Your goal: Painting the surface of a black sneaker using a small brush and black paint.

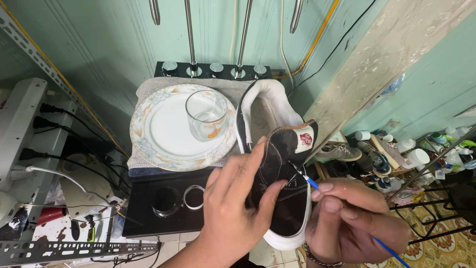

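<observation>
Two bare hands work on one black canvas sneaker with a white rubber sole (277,188). The left hand (238,203) wraps its heel side, fingers curled closed over the dark upper, holding the shoe with its long axis running away from the person, toe nearest. The right hand (352,221), just right of the shoe, pinches a thin blue-handled paintbrush (317,187); its tip touches the upper beside the left fingertips. Beyond the left hand sit a floral-rimmed white plate (158,134) and a clear drinking glass (207,115).
</observation>
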